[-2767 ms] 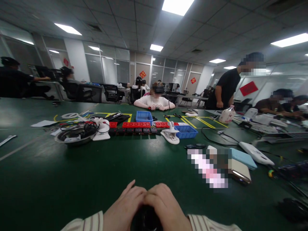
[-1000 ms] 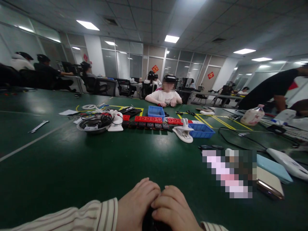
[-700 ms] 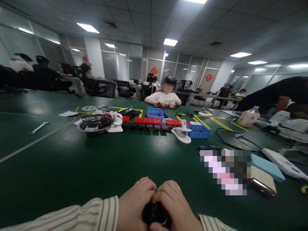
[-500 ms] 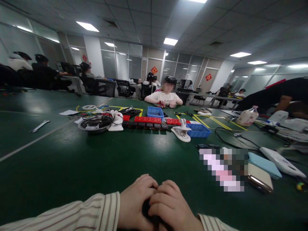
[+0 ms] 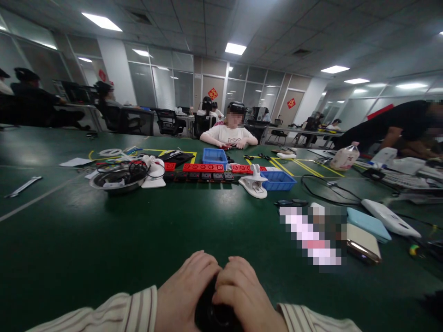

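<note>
Close to my body, at the bottom middle of the head view, both hands are wrapped round a black object with a rounded, glossy part (image 5: 216,316). Its kind is hidden by my fingers. My left hand (image 5: 188,288) curls over its left side, thumb out of sight. From the other side my right hand (image 5: 244,290) lies across it with bent fingers. A dark gap shows between the two hands, where the object is visible. Green tabletop (image 5: 166,230) surrounds them.
Red and black socket modules (image 5: 204,170) stand in rows ahead, between a metal bowl (image 5: 116,184) of cables and a blue bin (image 5: 278,180). A white clip stand (image 5: 254,184), power banks (image 5: 363,242) and a spanner (image 5: 24,186) lie around. A person (image 5: 228,131) sits opposite.
The view has turned a little right, so the table items appear further left. My hands have parted slightly, and more of the black object shows between them.
</note>
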Demonstrator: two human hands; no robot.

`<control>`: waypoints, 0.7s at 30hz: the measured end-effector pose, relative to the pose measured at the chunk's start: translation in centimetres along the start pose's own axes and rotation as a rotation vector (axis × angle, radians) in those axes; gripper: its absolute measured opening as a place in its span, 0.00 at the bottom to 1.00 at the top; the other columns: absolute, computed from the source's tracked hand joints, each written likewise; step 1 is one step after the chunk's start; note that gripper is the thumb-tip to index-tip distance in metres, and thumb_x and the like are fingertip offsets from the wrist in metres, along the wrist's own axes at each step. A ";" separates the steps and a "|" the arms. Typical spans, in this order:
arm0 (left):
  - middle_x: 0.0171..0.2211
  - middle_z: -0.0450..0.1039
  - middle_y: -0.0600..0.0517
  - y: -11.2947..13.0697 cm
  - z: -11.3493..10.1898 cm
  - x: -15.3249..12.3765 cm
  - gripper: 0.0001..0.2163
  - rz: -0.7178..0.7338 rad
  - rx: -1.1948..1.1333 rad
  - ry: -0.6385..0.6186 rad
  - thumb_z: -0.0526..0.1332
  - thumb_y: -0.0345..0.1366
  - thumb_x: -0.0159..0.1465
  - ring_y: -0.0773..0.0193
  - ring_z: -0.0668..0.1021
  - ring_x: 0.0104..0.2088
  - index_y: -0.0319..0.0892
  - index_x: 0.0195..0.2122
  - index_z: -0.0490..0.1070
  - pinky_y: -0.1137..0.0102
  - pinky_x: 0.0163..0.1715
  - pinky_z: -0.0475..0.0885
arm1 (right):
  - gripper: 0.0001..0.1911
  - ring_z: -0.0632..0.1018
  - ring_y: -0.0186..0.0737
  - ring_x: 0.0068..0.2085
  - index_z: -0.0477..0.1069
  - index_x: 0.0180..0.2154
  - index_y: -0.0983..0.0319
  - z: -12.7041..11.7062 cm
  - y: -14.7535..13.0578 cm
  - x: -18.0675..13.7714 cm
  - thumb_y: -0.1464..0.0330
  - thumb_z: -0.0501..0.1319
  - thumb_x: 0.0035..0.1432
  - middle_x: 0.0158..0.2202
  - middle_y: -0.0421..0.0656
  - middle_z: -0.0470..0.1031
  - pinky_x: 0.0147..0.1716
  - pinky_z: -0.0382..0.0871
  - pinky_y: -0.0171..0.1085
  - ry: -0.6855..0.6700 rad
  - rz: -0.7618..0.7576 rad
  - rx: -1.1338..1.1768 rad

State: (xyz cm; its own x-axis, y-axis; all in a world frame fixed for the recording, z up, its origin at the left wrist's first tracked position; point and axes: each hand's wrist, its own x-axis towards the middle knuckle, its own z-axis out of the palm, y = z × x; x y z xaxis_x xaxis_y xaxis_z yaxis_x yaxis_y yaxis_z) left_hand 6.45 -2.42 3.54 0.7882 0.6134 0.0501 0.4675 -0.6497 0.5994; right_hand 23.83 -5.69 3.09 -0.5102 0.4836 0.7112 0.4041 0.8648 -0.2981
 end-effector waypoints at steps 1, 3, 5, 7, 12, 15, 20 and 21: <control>0.38 0.65 0.47 0.0 0.1 0.0 0.24 -0.005 0.010 0.010 0.70 0.42 0.42 0.51 0.70 0.40 0.40 0.38 0.64 0.51 0.49 0.62 | 0.17 0.72 0.36 0.36 0.63 0.39 0.60 0.2 0.0 -0.1 0.55 0.45 0.66 0.34 0.41 0.71 0.43 0.65 0.38 0.036 0.075 0.021; 0.38 0.64 0.47 0.0 0.3 0.0 0.24 -0.015 0.025 0.019 0.71 0.42 0.41 0.51 0.69 0.40 0.39 0.37 0.65 0.51 0.48 0.62 | 0.25 0.70 0.38 0.35 0.62 0.39 0.60 0.4 0.0 -0.3 0.46 0.47 0.60 0.34 0.42 0.68 0.36 0.66 0.37 0.049 0.190 0.042; 0.38 0.64 0.48 -0.2 0.6 0.0 0.21 -0.008 0.036 0.026 0.70 0.41 0.43 0.52 0.69 0.40 0.40 0.36 0.66 0.52 0.50 0.61 | 0.28 0.69 0.40 0.34 0.63 0.36 0.61 0.6 -0.2 -0.2 0.42 0.50 0.55 0.34 0.42 0.67 0.34 0.64 0.38 0.005 0.246 0.019; 0.37 0.64 0.50 -0.5 0.8 -0.1 0.18 0.015 0.034 0.055 0.70 0.41 0.45 0.55 0.69 0.39 0.41 0.35 0.68 0.54 0.50 0.60 | 0.27 0.68 0.40 0.34 0.64 0.32 0.61 0.6 -0.4 -0.1 0.42 0.50 0.55 0.32 0.42 0.67 0.35 0.63 0.39 -0.059 0.266 -0.007; 0.38 0.63 0.53 -1.0 1.0 -0.3 0.20 0.067 0.019 0.056 0.71 0.39 0.40 0.56 0.68 0.39 0.44 0.35 0.70 0.64 0.42 0.66 | 0.17 0.68 0.39 0.36 0.66 0.34 0.63 0.8 -0.9 0.2 0.57 0.48 0.61 0.33 0.43 0.70 0.37 0.62 0.40 -0.161 0.123 -0.012; 0.39 0.63 0.53 -1.0 1.0 -0.4 0.23 0.111 0.021 0.057 0.70 0.41 0.38 0.56 0.68 0.41 0.45 0.37 0.70 0.60 0.48 0.63 | 0.15 0.70 0.36 0.37 0.65 0.31 0.61 1.4 -0.7 0.0 0.65 0.44 0.65 0.31 0.39 0.72 0.44 0.60 0.40 -0.117 -0.081 -0.020; 0.41 0.65 0.51 -1.0 0.6 -0.3 0.24 0.100 -0.004 0.035 0.69 0.46 0.40 0.53 0.70 0.42 0.44 0.39 0.69 0.53 0.53 0.58 | 0.16 0.71 0.32 0.45 0.65 0.36 0.60 1.0 -0.6 0.2 0.65 0.42 0.70 0.35 0.35 0.76 0.57 0.49 0.38 -0.070 -0.199 -0.055; 0.43 0.65 0.50 -1.0 0.5 -0.2 0.26 0.095 -0.009 0.013 0.68 0.47 0.41 0.51 0.70 0.44 0.44 0.41 0.68 0.50 0.54 0.56 | 0.15 0.71 0.32 0.46 0.64 0.39 0.61 0.6 -0.7 0.4 0.66 0.41 0.70 0.37 0.36 0.76 0.57 0.48 0.36 -0.082 -0.181 -0.054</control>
State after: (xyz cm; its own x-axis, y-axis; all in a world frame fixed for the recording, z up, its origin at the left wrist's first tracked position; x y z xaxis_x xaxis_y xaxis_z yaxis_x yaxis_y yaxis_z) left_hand 5.97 -2.12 2.54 0.8237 0.5549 0.1170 0.3872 -0.7011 0.5988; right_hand 22.92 -6.02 3.16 -0.6373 0.3325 0.6952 0.3390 0.9311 -0.1345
